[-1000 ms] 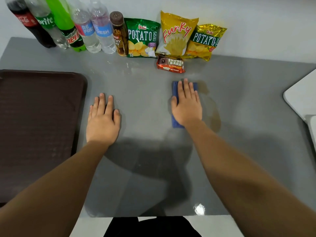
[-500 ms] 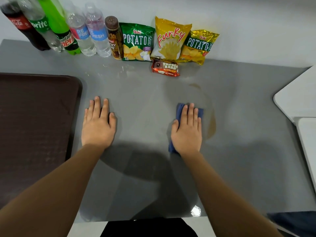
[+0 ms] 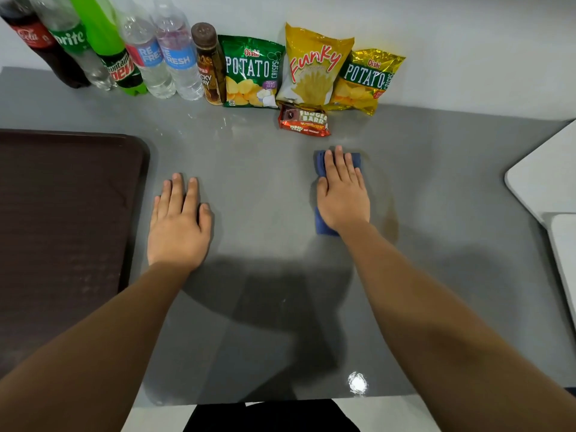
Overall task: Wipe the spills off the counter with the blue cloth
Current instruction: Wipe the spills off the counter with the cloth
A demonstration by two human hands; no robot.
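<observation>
Head view. Pressing blue cloth [image 3: 322, 221] flat onto grey counter [image 3: 265, 188] with right hand [image 3: 343, 198], fingers straight and together, nothing curled or pinched. Cloth lying under palm, just below fudge bar packet [image 3: 304, 121]; long axis running away from body, along the fingers; corners showing past fingertips and at wrist. Faint brownish spill ring [image 3: 389, 226] lying just right of cloth, so probably needing a rightward stroke; right hand nearer. Resting left hand [image 3: 177, 226] flat, fingers straight, well left of cloth, beside brown tray [image 3: 62, 213].

Counting behind the packet: six bottles, three crisp bags, one fudge bar. One cloth, one tray.
</observation>
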